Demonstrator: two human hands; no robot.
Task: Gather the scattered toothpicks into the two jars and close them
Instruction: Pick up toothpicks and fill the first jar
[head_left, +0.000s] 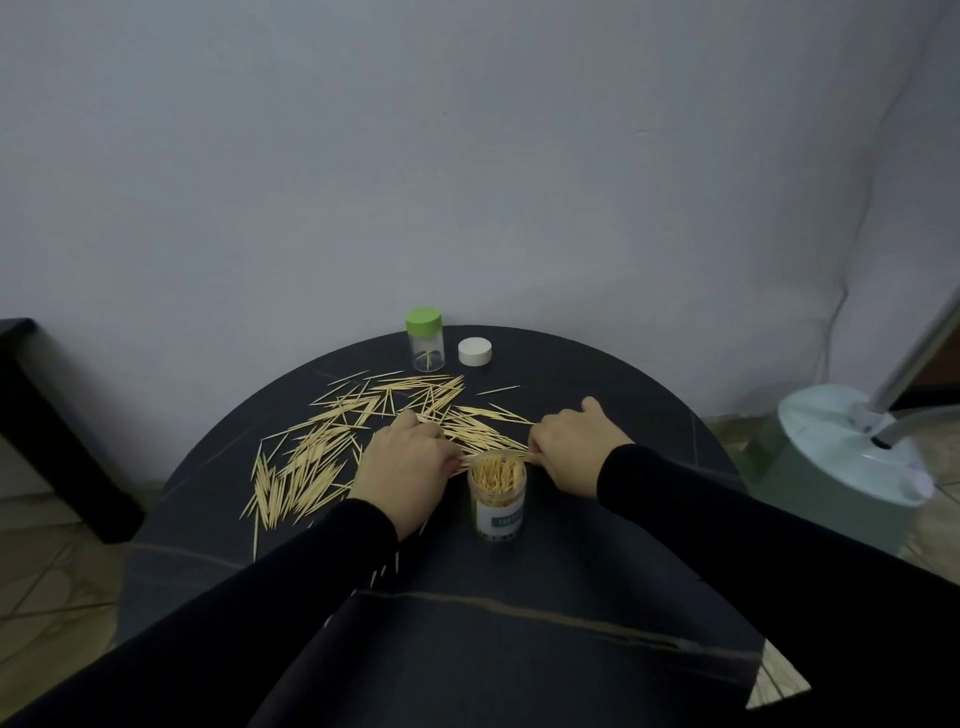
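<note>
Gathering toothpicks behind the open jar

My left hand (408, 462) and right hand (569, 447) pinch a bundle of toothpicks (322, 457) between them just behind the jar (497, 501); next I must upend it into the mouth.

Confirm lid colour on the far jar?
Green. The far jar wears a light green lid, clearest in the head view.

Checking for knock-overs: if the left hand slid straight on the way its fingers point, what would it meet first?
Probably the scattered toothpicks under and beyond the left hand; farther on that line stands the green-lidded jar, though depth is unclear.
</note>
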